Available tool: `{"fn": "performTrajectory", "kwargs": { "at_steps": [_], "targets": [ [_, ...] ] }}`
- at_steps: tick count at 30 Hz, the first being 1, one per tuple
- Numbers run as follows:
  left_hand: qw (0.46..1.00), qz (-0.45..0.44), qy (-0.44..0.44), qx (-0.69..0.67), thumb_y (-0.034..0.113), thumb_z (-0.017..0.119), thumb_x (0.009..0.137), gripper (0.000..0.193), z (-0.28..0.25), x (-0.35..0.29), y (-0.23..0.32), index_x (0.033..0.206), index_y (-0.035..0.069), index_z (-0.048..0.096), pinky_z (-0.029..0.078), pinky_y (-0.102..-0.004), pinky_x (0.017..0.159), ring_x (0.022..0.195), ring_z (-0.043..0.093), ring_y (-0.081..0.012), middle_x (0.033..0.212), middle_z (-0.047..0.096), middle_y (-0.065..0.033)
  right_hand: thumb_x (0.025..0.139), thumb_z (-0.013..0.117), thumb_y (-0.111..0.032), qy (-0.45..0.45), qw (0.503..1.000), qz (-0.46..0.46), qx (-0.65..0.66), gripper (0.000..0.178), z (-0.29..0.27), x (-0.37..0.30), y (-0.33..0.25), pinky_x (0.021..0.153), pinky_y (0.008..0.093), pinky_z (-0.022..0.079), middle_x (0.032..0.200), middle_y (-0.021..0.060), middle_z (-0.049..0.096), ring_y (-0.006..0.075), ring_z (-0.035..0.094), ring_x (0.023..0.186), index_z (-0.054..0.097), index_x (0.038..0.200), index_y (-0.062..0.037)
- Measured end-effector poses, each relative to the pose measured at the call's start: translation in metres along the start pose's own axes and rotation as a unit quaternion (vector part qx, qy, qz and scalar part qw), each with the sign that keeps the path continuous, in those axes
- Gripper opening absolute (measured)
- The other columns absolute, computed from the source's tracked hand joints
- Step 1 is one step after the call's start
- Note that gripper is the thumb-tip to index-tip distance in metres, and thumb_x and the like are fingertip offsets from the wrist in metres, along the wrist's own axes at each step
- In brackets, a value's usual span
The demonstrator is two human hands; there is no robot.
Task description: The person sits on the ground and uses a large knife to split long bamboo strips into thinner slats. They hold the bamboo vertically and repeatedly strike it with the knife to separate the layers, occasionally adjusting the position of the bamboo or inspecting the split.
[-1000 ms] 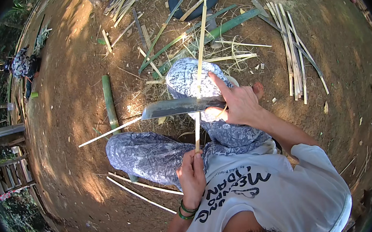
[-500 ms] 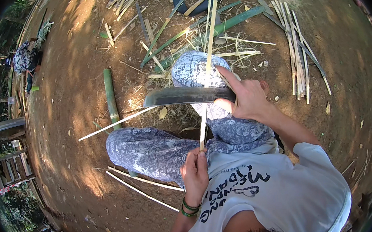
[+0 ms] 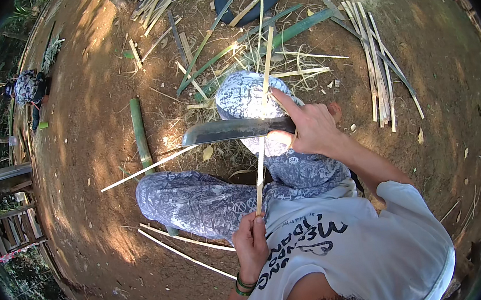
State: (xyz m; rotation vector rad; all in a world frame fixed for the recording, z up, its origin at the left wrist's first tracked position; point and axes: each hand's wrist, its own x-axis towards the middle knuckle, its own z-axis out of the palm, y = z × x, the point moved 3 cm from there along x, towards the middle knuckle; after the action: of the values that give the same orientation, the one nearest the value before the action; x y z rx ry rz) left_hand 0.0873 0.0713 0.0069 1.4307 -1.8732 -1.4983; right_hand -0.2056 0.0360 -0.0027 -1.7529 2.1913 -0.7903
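My left hand (image 3: 251, 241), close to my shirt, is closed on the near end of a long pale bamboo strip (image 3: 260, 177). The strip runs away from me over my raised knee, passing beneath the blade of a machete (image 3: 221, 131). Wrapped round the machete's handle, my right hand (image 3: 316, 129) rests by that knee, its index finger stretched toward the strip. The dark blade lies crosswise over the strip, its tip pointing left. My fingers hide most of the handle.
Thin shavings (image 3: 302, 64) and a green bamboo pole (image 3: 304, 29) lie beyond my knee. At the right is a bundle of split strips (image 3: 377, 71). A short green bamboo piece (image 3: 140, 131) lies to the left. A person (image 3: 30, 87) is far left.
My left hand has drawn the strip toward my body, so its far end has come nearer. The machete stays across the strip, in nearly the same place over my knee.
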Motion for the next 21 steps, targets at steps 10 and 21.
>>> {"fn": "performTrajectory", "kwargs": {
  "at_steps": [10,21],
  "targets": [
    [0.998,-0.039,0.011,0.043,0.007,0.058,0.100,0.013,-0.016,-0.030,-0.006,0.106,-0.001,0.067,0.036,-0.0247,0.047,0.052,0.045,-0.0045,0.060,0.054,-0.0006,0.087,0.068,-0.049,0.002,1.000,-0.001,0.021,0.085,0.007,-0.004,-0.003,0.055,0.0505,0.049,0.054,0.0176,0.056,0.0409,0.060,0.051,0.036,0.151,-0.0045],
    [0.995,-0.077,0.003,0.060,0.006,0.058,0.098,0.011,-0.028,-0.082,-0.055,0.102,-0.001,0.066,0.039,-0.0276,0.048,0.051,0.050,-0.0076,0.057,0.055,-0.0050,0.092,0.057,-0.058,0.036,0.991,0.102,0.081,0.071,0.003,0.002,0.024,0.066,0.0521,0.052,0.070,0.0243,0.065,0.0424,0.066,0.067,0.048,0.142,-0.0068]
  ]
}}
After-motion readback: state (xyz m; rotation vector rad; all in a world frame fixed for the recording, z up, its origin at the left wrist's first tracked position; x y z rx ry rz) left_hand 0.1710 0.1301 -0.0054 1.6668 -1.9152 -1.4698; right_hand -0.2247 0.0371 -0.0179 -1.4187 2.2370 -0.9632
